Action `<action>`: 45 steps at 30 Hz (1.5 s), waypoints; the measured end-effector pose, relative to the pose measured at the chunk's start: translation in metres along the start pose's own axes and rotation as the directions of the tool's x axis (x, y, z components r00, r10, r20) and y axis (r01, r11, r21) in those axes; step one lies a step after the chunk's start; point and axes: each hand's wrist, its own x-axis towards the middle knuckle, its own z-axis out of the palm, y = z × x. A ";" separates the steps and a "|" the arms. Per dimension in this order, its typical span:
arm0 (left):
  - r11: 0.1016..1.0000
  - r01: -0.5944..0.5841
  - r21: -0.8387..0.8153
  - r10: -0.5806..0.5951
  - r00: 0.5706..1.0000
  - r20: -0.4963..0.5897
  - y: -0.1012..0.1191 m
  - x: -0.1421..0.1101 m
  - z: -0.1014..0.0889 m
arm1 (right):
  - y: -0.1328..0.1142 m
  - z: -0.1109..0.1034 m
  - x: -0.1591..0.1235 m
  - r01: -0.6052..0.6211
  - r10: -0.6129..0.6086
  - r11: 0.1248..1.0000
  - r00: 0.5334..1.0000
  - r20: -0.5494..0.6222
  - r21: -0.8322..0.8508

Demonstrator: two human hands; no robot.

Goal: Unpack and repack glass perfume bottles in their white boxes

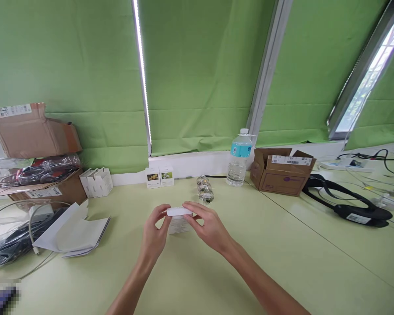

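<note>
A small white box (179, 225) stands on the table in front of me, with fine print on its near side. Its bright flat top (179, 211) is pinched at both ends. My left hand (156, 227) has thumb and fingers closed on the left end. On the right end, my right hand (205, 223) grips with its thumb and fingertips. Just behind the box, a row of several shiny round things (205, 190) lies on the table; their kind is unclear. Farther back stand two small white boxes with pictures, one brown (153, 177) and one green (167, 176).
A water bottle (239, 157) and an open cardboard box (282, 173) stand at the back right, beside a black headset-like strap (351, 205). Leftward are open white cartons (96, 182), papers (79, 232), stacked cardboard boxes (33, 131) and cables. Green blinds (200, 78) hang behind.
</note>
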 end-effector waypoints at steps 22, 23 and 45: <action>0.945 -0.216 0.245 0.202 0.976 0.084 -0.009 -0.001 -0.008 | 0.015 0.000 -0.002 0.046 -0.046 0.969 0.999 0.006 -0.244; 0.932 -0.242 0.269 0.226 0.970 0.089 -0.010 -0.001 -0.009 | 0.014 -0.001 -0.002 0.066 -0.062 0.952 0.998 0.021 -0.299; 0.991 -0.057 0.124 0.052 0.998 0.043 -0.022 0.002 -0.001 | -0.010 0.017 -0.009 -0.337 0.365 0.907 0.928 0.073 -0.251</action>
